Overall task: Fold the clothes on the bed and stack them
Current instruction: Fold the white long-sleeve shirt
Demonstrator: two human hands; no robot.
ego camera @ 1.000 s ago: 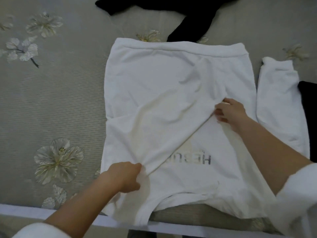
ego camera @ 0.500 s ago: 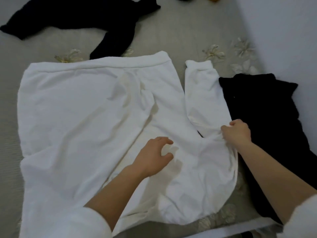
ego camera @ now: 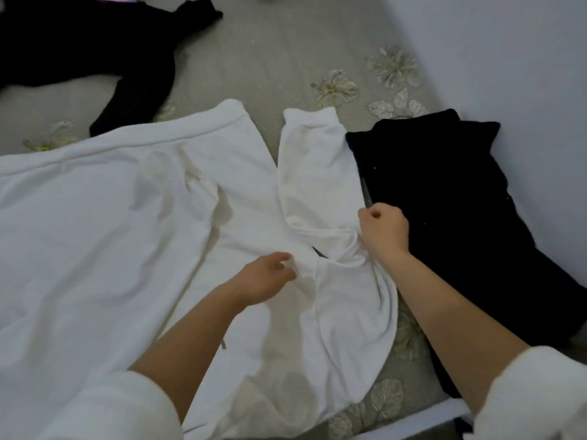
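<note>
A white knit sweatshirt [ego camera: 95,233] lay spread across the centre and left of the frame on a grey flower-patterned bedcover [ego camera: 286,58], one sleeve [ego camera: 314,173] reaching up toward the top centre; the right hand [ego camera: 384,231] was clenched on bunched cloth at the sleeve's base, right of centre; the left hand [ego camera: 270,276] lay on the body panel just beside it, fingers half-curled, and blur left it unclear whether that hand pinched the fabric or merely touched it. The garment looked light, limp and not slippery, likely to sag and crease wherever unsupported; the firmer seams at shoulder, cuff and ribbed hem seemed the best places to take hold. The sweatshirt's left side and lower edge ran out of frame or under the forearms; a folded black garment [ego camera: 444,201] at right and a loose black top [ego camera: 79,42] at upper left showed almost no detail.
</note>
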